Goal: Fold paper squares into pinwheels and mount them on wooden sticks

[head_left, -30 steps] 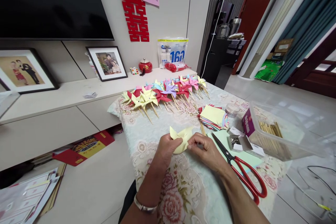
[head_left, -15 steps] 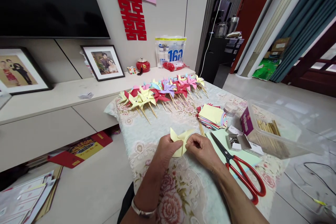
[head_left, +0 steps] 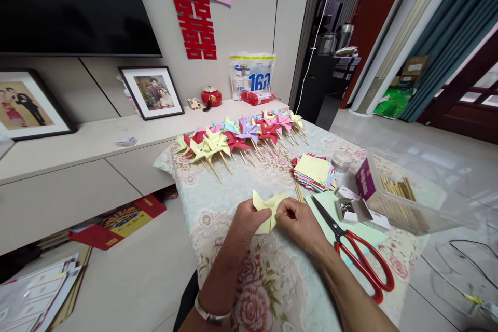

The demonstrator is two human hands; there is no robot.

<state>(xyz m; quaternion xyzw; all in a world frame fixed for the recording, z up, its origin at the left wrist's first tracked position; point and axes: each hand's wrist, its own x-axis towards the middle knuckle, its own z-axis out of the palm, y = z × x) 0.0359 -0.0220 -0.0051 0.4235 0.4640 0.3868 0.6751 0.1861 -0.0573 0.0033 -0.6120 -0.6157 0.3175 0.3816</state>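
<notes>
A pale yellow paper pinwheel (head_left: 266,226) is held over the near part of the table, its blades partly folded in. My left hand (head_left: 249,220) grips it from the left, thumb pressed on its middle. The fingers of my right hand (head_left: 298,218) pinch it at the right, close to the centre; anything small between those fingertips is hidden. Right of my right hand lie scissors with red handles (head_left: 360,257), resting partly on a pale green sheet (head_left: 324,207). Beside them a small open box (head_left: 346,210) contains little metal pieces.
Finished pinwheels on sticks (head_left: 237,137) lie in a row along the table's far side. A stack of coloured paper squares (head_left: 314,170) sits beyond my right hand, near a round clear container (head_left: 342,161). At the right edge a clear plastic bin (head_left: 439,212) holds wooden sticks.
Both hands stay almost in place with the yellow pinwheel between them. The view has shifted very slightly; nothing else visibly differs.
</notes>
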